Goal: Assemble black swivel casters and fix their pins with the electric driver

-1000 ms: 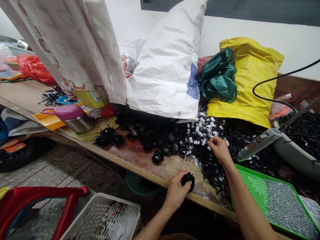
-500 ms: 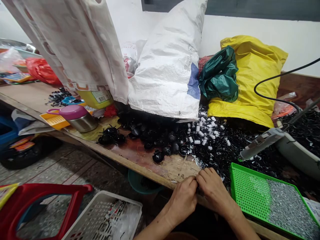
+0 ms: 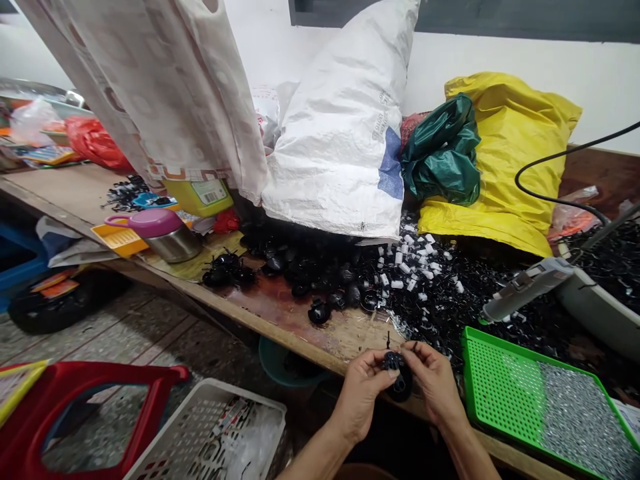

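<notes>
My left hand (image 3: 361, 397) holds a round black plastic part (image 3: 396, 373) at the table's front edge, with a thin dark pin (image 3: 388, 341) sticking up from it. My right hand (image 3: 434, 381) pinches the top of the same part between its fingertips. Behind my hands lies a heap of black plastic parts (image 3: 310, 263) mixed with small white pieces (image 3: 413, 261) and black scraps (image 3: 450, 303) on the wooden table (image 3: 280, 313).
A green perforated tray (image 3: 500, 380) of small silver pieces lies to my right, beside a grey tool (image 3: 525, 290) and a grey basin (image 3: 597, 310) of black scraps. Large white (image 3: 333, 133) and yellow (image 3: 500, 160) sacks stand behind. A red stool (image 3: 95, 380) and white crate (image 3: 210, 427) stand below left.
My right hand came from the heap to join my left at the table edge. The hands have now parted slightly, showing the black part between them. The view shifted slightly.
</notes>
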A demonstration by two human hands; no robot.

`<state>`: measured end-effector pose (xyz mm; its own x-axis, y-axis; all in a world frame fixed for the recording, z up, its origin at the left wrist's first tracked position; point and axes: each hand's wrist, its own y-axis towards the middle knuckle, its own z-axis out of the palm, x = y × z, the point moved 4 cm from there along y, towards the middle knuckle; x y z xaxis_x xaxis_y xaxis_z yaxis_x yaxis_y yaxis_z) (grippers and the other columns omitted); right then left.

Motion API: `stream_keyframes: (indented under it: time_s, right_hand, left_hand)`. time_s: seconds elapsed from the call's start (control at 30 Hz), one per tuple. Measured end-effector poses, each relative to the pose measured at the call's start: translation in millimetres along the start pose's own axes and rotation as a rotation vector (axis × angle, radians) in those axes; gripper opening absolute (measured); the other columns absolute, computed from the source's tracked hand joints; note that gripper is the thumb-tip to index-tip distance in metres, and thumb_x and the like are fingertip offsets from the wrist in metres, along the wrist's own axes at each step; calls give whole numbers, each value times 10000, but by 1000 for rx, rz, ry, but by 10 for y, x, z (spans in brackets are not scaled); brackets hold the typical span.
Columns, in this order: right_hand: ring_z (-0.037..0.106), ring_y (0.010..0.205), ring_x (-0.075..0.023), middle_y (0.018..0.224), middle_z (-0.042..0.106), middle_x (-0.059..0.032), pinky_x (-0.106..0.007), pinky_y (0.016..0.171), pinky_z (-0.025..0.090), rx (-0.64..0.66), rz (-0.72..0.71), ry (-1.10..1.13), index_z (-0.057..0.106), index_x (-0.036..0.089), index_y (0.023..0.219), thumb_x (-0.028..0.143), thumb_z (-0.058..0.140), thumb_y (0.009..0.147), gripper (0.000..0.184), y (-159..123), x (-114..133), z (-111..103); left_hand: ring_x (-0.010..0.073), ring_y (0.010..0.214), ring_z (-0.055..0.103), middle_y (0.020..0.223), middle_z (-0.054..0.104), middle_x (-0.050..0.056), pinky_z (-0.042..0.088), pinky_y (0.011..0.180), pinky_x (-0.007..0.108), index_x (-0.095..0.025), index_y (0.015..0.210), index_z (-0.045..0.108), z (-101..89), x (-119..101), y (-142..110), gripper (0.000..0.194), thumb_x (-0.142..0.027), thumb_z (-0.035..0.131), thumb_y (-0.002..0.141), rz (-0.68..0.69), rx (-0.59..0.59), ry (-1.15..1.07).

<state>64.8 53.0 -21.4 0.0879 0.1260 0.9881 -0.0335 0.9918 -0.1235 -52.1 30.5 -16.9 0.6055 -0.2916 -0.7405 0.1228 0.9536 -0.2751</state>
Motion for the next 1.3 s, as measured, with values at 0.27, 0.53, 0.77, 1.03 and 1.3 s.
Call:
stream_keyframes:
  time_s: [0.27,0.53,0.77,1.03,1.3]
  right_hand:
    - [536,695,-142,736,565,-19,-244,630,443,-106,-224,-291,540,179,782,322,580,729,158,-61,134,-133]
    - [537,669,-133,707,568,-22,-242,611,429,84,-508,-618,541,188,753,194,493,801,69,-169,262,-31]
    - [544,662,-131,726,592,-22,-243,593,429,89,-811,-696,544,203,908,69,494,774,197,-273,353,-33]
    - [517,622,-122,671,547,-8,-229,567,406,186,-627,-564,534,196,776,124,513,770,74,-321,433,-52]
    - [463,592,-118,615,519,7,-231,551,351,217,-255,-413,534,182,636,262,597,722,133,-319,331,-260]
  left_hand:
    - [96,648,530,713,650,6,391,634,195,-144,746,653,-15,-35,38,182,-90,674,573,-17,-33,88]
    - [97,658,522,699,651,5,383,649,197,-138,731,663,8,-51,24,200,-46,659,554,-31,26,162]
    - [75,577,520,639,653,2,384,605,185,-138,693,664,-32,19,30,225,-26,674,499,-196,50,36]
    - [69,548,504,598,614,-8,361,543,169,-124,624,642,44,40,-39,219,-6,667,441,-287,103,-3]
    - [96,632,458,641,517,-19,329,585,201,-137,619,645,197,-101,-105,175,-17,601,499,-15,215,454]
